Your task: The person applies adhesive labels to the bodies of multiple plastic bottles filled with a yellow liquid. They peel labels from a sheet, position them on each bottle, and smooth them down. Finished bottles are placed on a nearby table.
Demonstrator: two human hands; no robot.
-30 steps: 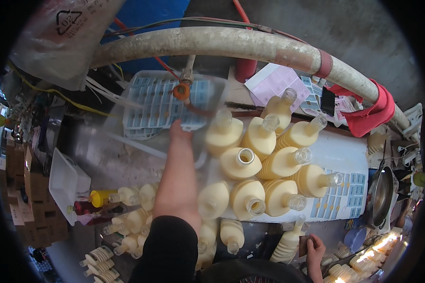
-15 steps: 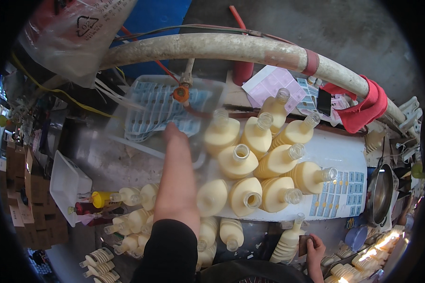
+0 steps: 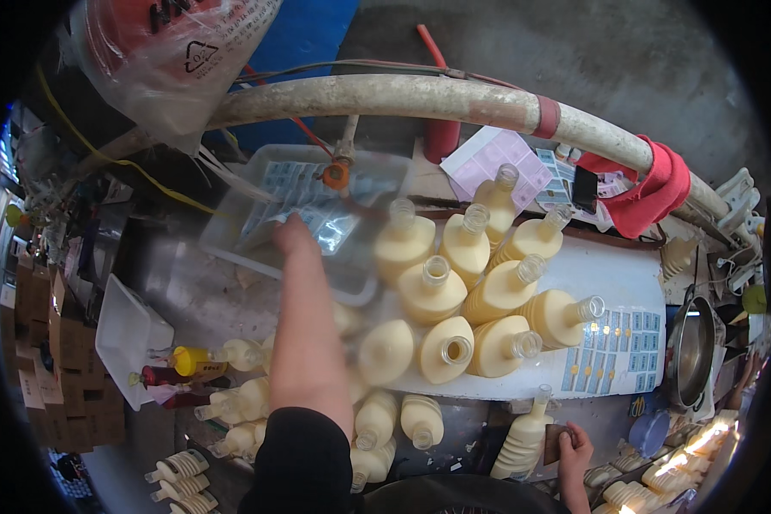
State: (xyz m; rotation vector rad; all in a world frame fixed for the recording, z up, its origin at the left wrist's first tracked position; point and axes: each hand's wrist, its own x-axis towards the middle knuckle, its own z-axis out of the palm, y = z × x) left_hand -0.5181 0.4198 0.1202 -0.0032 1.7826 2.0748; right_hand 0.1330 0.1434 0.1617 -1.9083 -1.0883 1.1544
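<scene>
My left hand (image 3: 293, 233) reaches into a translucent plastic tub (image 3: 223, 248). Its fingers, partly hidden, are closed at the edge of a blue-and-white label sheet (image 3: 330, 224), which curls and shines beside the wrist. At the lower right, my right hand (image 3: 576, 450) pinches a small flat brown piece (image 3: 552, 443), perhaps a scraper. Left of that piece is a ribbed cream-coloured bottle (image 3: 520, 445) with a clear neck. Between my arms stands a group of uncapped cream-filled bottles (image 3: 433, 291) on a white board (image 3: 625, 274).
A whitish pipe (image 3: 385, 92) arches across the far side, with an orange valve (image 3: 336, 176) over the tub. A red cloth (image 3: 660, 193) hangs on its right end. More label strips (image 3: 612, 351) lie on the board. Several bottles (image 3: 375, 420) crowd the near edge. A white bin (image 3: 128, 321) is at left.
My left hand has shifted a little left and farther into the tub, and the label sheet there has bent and moved. My right hand keeps its hold on the brown piece. The whole view has shifted slightly.
</scene>
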